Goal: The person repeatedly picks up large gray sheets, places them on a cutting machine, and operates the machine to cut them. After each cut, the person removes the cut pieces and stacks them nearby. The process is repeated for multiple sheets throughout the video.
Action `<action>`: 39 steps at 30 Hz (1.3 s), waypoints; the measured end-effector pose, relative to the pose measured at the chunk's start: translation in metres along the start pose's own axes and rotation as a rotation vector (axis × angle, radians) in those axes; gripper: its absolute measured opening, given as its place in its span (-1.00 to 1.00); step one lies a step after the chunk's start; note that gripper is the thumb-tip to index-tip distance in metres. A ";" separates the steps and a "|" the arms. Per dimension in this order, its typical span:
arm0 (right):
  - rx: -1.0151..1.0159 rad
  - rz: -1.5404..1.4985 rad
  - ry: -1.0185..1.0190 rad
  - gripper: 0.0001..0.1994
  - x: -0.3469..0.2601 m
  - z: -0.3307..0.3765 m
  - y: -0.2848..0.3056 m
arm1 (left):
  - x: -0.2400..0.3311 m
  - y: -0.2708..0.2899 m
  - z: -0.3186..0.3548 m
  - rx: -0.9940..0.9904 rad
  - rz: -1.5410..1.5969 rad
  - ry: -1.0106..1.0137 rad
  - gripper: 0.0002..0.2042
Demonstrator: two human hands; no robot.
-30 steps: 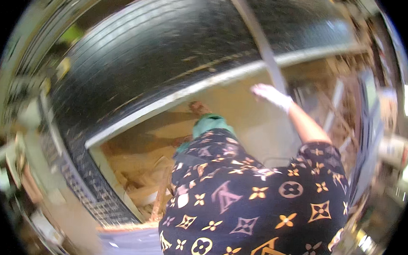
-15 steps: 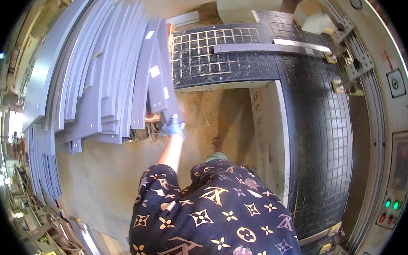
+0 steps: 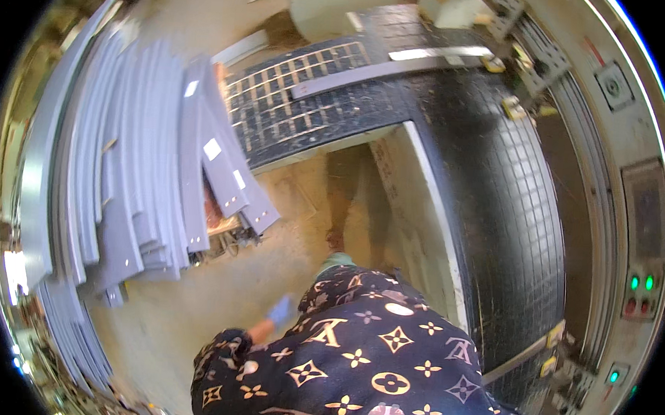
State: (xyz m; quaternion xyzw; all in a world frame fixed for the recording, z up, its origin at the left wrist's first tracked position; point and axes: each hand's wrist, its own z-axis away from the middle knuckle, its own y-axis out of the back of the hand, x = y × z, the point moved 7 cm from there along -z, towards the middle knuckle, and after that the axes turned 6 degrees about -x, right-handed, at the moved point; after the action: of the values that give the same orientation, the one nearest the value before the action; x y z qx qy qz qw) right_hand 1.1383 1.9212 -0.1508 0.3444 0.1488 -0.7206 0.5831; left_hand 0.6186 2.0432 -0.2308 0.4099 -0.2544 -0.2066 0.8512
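Observation:
My left hand [image 3: 280, 311], in a blue glove, hangs close to my body over the floor. It is smeared by motion, so its fingers cannot be made out. It is apart from the grey boards. The nearest of these are two overlapping boards [image 3: 226, 164] with white labels, lying slantwise at the right edge of a large pile of long grey boards [image 3: 135, 167]. Small holes show at their near ends. My right hand is out of view.
A black gridded machine table [image 3: 492, 178] wraps around ahead and to the right. A long narrow grey board [image 3: 377, 76] lies across its far part. On the right stands a machine housing [image 3: 606, 147] with a lit button panel [image 3: 640, 293]. More boards [image 3: 77, 337] lie at lower left.
My left hand has come off the near end of the outer grey board and drawn back toward my body. The view has turned, shifting the pile left and down in the picture.

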 end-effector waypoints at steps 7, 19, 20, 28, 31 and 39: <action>0.078 -0.052 -0.057 -0.73 0.037 0.035 0.012 | -0.017 -0.053 0.127 -0.176 1.234 0.872 -0.71; 0.171 -0.158 -0.123 -0.74 0.083 0.077 0.013 | -0.034 -0.027 0.118 -0.137 1.190 0.832 -0.69; 0.180 -0.169 -0.122 -0.74 0.086 0.081 0.012 | -0.034 -0.024 0.115 -0.139 1.184 0.822 -0.69; 0.224 -0.220 -0.138 -0.75 0.105 0.102 0.012 | -0.040 -0.018 0.105 -0.157 1.142 0.807 -0.68; 0.240 -0.242 -0.151 -0.75 0.111 0.110 0.012 | -0.044 -0.010 0.100 -0.166 1.122 0.803 -0.67; 0.278 -0.307 -0.186 -0.75 0.132 0.128 0.010 | -0.045 0.002 0.093 -0.195 1.073 0.793 -0.66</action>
State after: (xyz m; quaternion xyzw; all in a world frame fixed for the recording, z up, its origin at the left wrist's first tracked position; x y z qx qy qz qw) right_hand 1.0958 1.7425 -0.1452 0.3269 0.0443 -0.8431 0.4248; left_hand 0.5277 2.0151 -0.1913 0.1929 -0.0712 0.3887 0.8981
